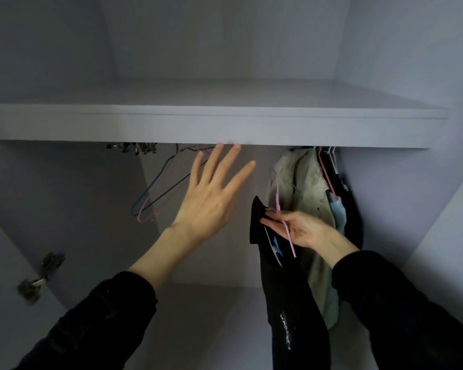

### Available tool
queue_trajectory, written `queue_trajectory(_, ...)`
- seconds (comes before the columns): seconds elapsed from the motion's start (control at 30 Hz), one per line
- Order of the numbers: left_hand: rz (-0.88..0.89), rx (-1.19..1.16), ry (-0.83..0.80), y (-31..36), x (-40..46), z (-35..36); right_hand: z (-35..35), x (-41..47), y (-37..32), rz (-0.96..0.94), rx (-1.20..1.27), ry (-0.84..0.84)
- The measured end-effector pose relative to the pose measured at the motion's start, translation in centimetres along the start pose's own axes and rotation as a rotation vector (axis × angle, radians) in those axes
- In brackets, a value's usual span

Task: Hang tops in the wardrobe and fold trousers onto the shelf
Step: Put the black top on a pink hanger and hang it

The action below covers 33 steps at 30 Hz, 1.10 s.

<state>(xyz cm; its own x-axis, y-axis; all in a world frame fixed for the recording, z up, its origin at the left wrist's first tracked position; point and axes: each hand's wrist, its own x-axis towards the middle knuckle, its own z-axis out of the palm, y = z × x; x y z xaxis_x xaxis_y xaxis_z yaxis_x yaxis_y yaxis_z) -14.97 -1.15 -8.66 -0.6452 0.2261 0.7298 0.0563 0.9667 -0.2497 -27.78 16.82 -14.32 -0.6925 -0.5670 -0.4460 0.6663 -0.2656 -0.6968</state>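
My right hand (pixel 300 229) holds a pink wire hanger (pixel 278 193) with a black top (pixel 292 303) on it, below the wardrobe shelf (pixel 217 126). The top hangs down from my hand, a white print low on it. My left hand (pixel 211 193) is raised with fingers spread and straight, fingertips near the shelf's front edge, holding nothing. Behind it hang empty blue and pink hangers (pixel 155 193). The rail is hidden behind the shelf edge.
A grey-green garment (pixel 302 182) and darker clothes (pixel 342 188) hang at the right, just behind the black top. Metal clips (pixel 131 148) hang under the shelf at the left. A door hinge (pixel 42 276) sits on the left wardrobe wall.
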Motion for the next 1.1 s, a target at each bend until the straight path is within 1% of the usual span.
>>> queue_trajectory(0.07,-0.021,0.07,0.027,-0.1,1.8,0.3,0.1,0.7,-0.8,-0.08,0.012,0.018)
queue_trajectory(0.2,-0.071,0.15,0.028,-1.0,3.5,1.8,0.1,2.2,-2.9,-0.215,0.074,0.024)
queue_trajectory(0.3,-0.058,0.216,0.04,-1.6,3.6,3.0,0.3,3.3,-4.5,-0.261,0.116,-0.022)
queue_trajectory(0.4,-0.041,0.264,0.075,-1.9,3.8,3.6,0.5,4.4,-6.3,-0.313,0.252,-0.102)
queue_trajectory(0.47,-0.047,0.276,0.088,-1.9,3.9,3.8,0.6,5.0,-7.8,-0.335,0.319,-0.126)
queue_trajectory(0.57,-0.05,0.289,0.1,-1.8,4.0,4.0,0.5,5.9,-9.6,-0.343,0.317,-0.145)
queue_trajectory(0.67,-0.054,0.306,0.1,-1.9,4.0,4.0,0.5,6.9,-10.7,-0.391,0.287,-0.254)
queue_trajectory(0.73,-0.061,0.312,0.101,-1.9,4.1,4.0,0.4,8.0,-11.5,-0.422,0.27,-0.266)
queue_trajectory(0.8,-0.067,0.318,0.109,-2.0,4.1,4.1,0.3,8.7,-11.9,-0.454,0.256,-0.207)
queue_trajectory(0.83,-0.068,0.323,0.111,-2.0,4.1,4.1,0.3,8.9,-12.0,-0.446,0.209,-0.162)
queue_trajectory(0.97,-0.074,0.338,0.117,-2.0,4.1,4.2,0.2,9.7,-12.3,-0.438,-0.093,0.115)
queue_trajectory(1.1,-0.09,0.338,0.087,-1.9,4.3,4.2,0.5,9.6,-12.3,-0.475,-0.338,0.333)
